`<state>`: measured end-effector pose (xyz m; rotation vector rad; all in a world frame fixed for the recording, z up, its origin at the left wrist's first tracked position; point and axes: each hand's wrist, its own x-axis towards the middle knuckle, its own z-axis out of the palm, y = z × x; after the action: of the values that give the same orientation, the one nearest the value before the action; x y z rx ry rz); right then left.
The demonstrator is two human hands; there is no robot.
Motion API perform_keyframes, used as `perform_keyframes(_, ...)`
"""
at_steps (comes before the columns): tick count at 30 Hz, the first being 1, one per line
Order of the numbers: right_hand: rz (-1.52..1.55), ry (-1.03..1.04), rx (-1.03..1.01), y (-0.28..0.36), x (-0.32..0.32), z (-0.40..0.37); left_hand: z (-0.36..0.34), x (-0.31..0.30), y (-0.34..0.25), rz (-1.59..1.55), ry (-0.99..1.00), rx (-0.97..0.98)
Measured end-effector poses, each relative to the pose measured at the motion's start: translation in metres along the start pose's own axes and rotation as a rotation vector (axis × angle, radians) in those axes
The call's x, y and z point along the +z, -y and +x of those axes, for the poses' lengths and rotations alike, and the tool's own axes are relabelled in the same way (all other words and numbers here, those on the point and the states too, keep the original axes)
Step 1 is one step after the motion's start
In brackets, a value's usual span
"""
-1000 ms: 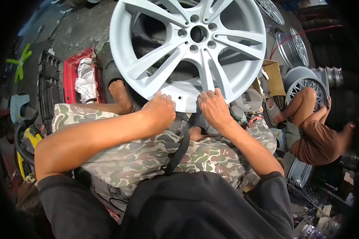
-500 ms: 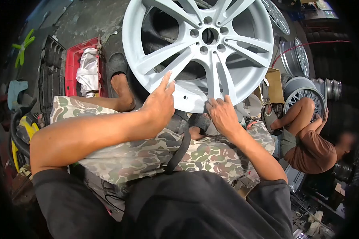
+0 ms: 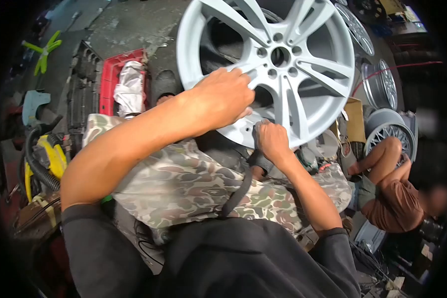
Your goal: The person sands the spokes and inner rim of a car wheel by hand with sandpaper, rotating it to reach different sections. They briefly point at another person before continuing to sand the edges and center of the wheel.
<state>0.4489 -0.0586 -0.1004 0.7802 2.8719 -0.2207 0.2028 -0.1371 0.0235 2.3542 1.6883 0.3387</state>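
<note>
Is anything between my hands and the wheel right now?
Nothing visible does. The left hand lies right on the wheel, across a spoke beside the hub. The right hand touches the lower rim.

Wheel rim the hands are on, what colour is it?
The wheel rim is a pale, matte grey-white all over; the head view shows it best.

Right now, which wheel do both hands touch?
The big pale grey wheel in front; left hand and right hand rest on it, the shiny wheels stand apart.
</note>
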Motion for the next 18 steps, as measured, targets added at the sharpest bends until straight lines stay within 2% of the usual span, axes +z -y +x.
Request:
perform_keyframes(1,0.011,-0.02,-0.021,0.008,-0.002,0.009,0.002,-0.011,0.004,0.018,-0.034,-0.014)
perform_keyframes(2,0.098,-0.013,0.002,0.017,-0.007,0.017,0.006,-0.02,0.005,-0.01,0.036,-0.079)
perform_keyframes(5,0.236,-0.032,0.027,0.029,-0.008,0.015,-0.008,-0.027,0.004,-0.072,-0.144,-0.022)
perform_keyframes(7,0.155,-0.002,0.02,0.016,-0.011,0.0,-0.003,-0.029,-0.006,-0.105,-0.109,-0.014)
perform_keyframes(8,0.034,0.137,0.062,0.012,-0.02,-0.005,0.003,-0.034,-0.014,-0.098,-0.024,-0.047)
perform_keyframes(9,0.011,0.091,0.069,0.0,-0.013,-0.011,0.009,-0.039,-0.023,-0.097,0.062,-0.074)
perform_keyframes(11,0.039,0.119,0.123,-0.007,-0.017,-0.015,0.02,-0.041,-0.038,-0.123,0.047,-0.013)
perform_keyframes(13,0.476,-0.219,0.058,-0.018,0.018,-0.01,0.043,-0.046,-0.06,-0.014,0.141,-0.008)
perform_keyframes(14,0.57,-0.33,0.038,-0.014,0.022,-0.013,0.054,-0.055,-0.073,0.052,0.158,0.019)
perform_keyframes(16,0.488,-0.375,0.072,0.001,0.009,-0.021,0.07,-0.053,-0.088,0.12,0.17,0.033)
perform_keyframes(18,0.472,-0.425,0.093,0.008,0.002,-0.026,0.081,-0.033,-0.1,0.112,-0.166,0.122)
